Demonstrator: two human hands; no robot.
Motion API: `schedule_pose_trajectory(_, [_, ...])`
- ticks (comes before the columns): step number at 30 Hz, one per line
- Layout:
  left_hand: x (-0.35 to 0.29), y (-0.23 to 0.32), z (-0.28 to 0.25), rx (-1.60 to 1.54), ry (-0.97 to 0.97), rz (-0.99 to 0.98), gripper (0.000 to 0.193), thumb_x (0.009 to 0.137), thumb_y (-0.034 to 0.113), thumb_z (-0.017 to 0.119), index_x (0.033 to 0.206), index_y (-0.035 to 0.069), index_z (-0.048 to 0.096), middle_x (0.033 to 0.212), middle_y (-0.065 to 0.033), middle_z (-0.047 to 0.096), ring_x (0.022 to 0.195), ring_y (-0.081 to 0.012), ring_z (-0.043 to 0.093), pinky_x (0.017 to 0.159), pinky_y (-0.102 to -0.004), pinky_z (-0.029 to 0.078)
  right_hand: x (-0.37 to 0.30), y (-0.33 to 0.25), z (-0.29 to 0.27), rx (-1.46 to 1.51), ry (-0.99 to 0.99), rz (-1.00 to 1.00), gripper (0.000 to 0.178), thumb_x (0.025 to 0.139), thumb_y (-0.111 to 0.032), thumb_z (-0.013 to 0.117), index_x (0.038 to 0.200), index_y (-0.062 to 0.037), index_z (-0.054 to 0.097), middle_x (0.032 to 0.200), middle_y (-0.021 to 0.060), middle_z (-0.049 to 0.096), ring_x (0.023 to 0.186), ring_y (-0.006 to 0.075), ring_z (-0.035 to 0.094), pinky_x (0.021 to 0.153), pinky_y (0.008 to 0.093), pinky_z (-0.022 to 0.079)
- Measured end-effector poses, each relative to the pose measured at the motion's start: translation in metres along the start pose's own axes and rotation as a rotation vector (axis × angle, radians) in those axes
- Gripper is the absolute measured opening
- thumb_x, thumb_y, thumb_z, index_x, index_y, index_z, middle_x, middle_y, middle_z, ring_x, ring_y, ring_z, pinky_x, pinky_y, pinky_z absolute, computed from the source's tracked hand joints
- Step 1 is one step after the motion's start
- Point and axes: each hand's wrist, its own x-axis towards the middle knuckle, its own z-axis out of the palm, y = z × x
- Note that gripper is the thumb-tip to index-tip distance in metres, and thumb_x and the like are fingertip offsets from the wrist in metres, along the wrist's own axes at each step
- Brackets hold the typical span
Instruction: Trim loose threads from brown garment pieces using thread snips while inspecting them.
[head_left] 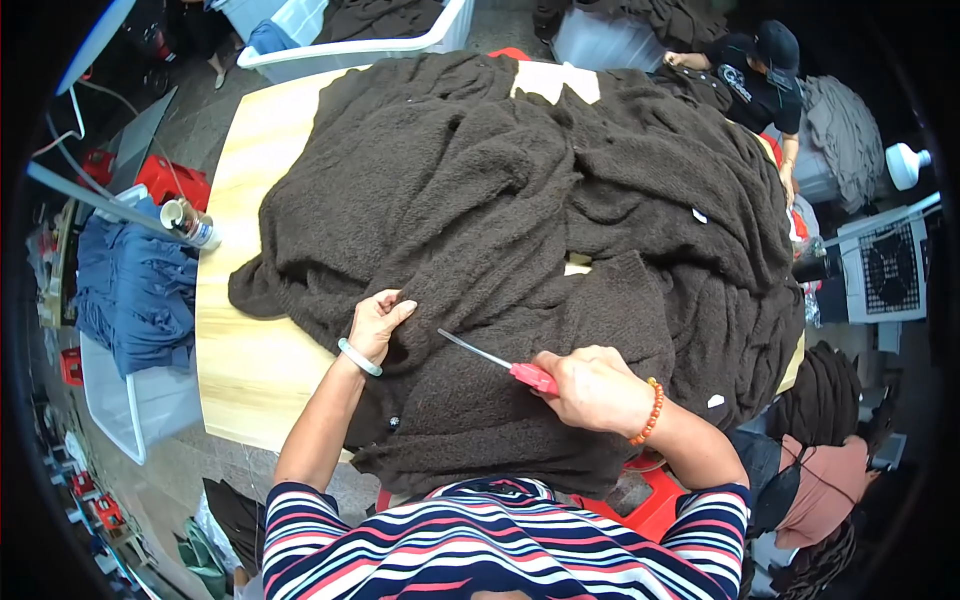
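Note:
Dark brown knit garments (400,190) lie heaped over the table. My left hand (377,325), with a pale bangle at the wrist, pinches a fold of this knit fabric near the heap's front left. In my right hand (598,388), which wears an orange bead bracelet, is a thin metal-shafted tool (533,377) with a red handle. Its shaft points up and left toward my left hand, over the cloth, with the tip a little apart from those fingers. The exact kind of tool cannot be made out. A dark round button (394,423) shows on the cloth below my left hand.
Bare pale wood of the table (250,370) shows at the left, with a small bottle (200,228) on its edge. Blue garments (135,285) fill a white bin beside it. Another person (760,85) in dark clothes handles cloth at the far right. A red stool (650,505) stands near me.

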Motion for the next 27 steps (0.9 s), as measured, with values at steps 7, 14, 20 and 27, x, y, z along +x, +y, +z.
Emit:
schedule_pose_trajectory(7, [-0.018, 0.011, 0.010, 0.022, -0.078, -0.120, 0.013, 0.085, 0.002, 0.071, 0.098, -0.001, 0.068, 0.088, 0.0006, 0.065, 0.078, -0.0066, 0.059, 0.073, -0.0209, 0.047, 0.011, -0.030, -0.002, -0.032, -0.061, -0.071, 0.021, 0.082, -0.019, 0.064, 0.094, -0.0026, 0.060, 0.063, 0.0191, 0.063, 0.065, 0.0363, 0.066, 0.060, 0.0458, 0.052])
schedule_pose_trajectory(14, [-0.006, 0.022, -0.120, 0.446, 0.747, 0.359, 0.014, 0.079, 0.007, 0.071, 0.092, 0.000, 0.071, 0.080, -0.0044, 0.069, 0.072, -0.0117, 0.061, 0.070, -0.0269, 0.051, 0.016, -0.027, -0.013, -0.035, -0.007, 0.105, 0.021, 0.083, -0.023, 0.067, 0.097, -0.0071, 0.063, 0.068, 0.0181, 0.064, 0.068, 0.0377, 0.065, 0.064, 0.0455, 0.051])
schedule_pose_trajectory(20, [0.053, -0.020, -0.253, 0.337, 0.920, 0.147, 0.015, 0.077, 0.007, 0.074, 0.091, 0.000, 0.073, 0.084, -0.0060, 0.072, 0.076, -0.0130, 0.063, 0.075, -0.0276, 0.050, 0.032, -0.045, -0.008, -0.044, -0.045, 0.114, 0.023, 0.083, -0.024, 0.068, 0.097, -0.0059, 0.063, 0.070, 0.0189, 0.065, 0.069, 0.0393, 0.065, 0.066, 0.0464, 0.051])
schedule_pose_trajectory(27, [0.050, -0.003, -0.216, 0.683, 0.860, 0.303, 0.011, 0.076, 0.008, 0.072, 0.086, 0.003, 0.071, 0.082, -0.0122, 0.069, 0.077, -0.0237, 0.065, 0.076, -0.0332, 0.050, 0.032, -0.053, 0.003, -0.132, -0.049, 0.118, 0.023, 0.084, -0.024, 0.065, 0.098, -0.0059, 0.063, 0.067, 0.0195, 0.064, 0.066, 0.0379, 0.065, 0.064, 0.0461, 0.052])
